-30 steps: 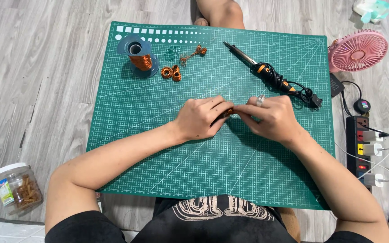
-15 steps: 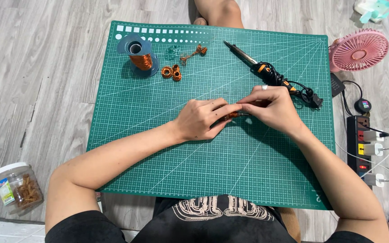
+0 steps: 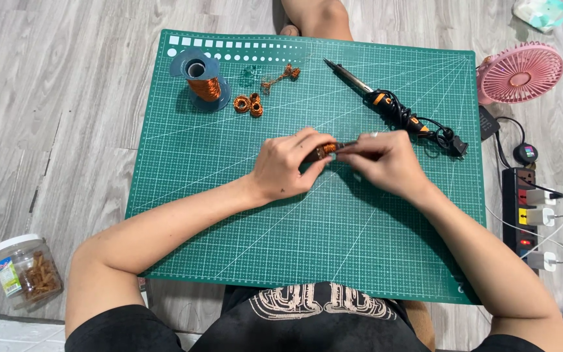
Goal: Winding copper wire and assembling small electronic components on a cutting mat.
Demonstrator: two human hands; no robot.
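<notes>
Here, over the middle of the green cutting mat [image 3: 307,228], both hands meet around a small coil of copper wire [image 3: 326,149]. The left hand [image 3: 288,166] has its fingers closed on the coil, and the right hand [image 3: 389,163] pinches its other end, fingertips touching the left ones. Toward the mat's far edge stand a spool of copper wire [image 3: 202,81], two little wound rings [image 3: 249,104] just beside it, and a soldering iron [image 3: 386,104] with its cord bundled. Off the mat's right edge sit a pink fan [image 3: 521,73] and a power strip [image 3: 529,218]; off its left near corner stands a plastic jar [image 3: 26,270] on the floor.
</notes>
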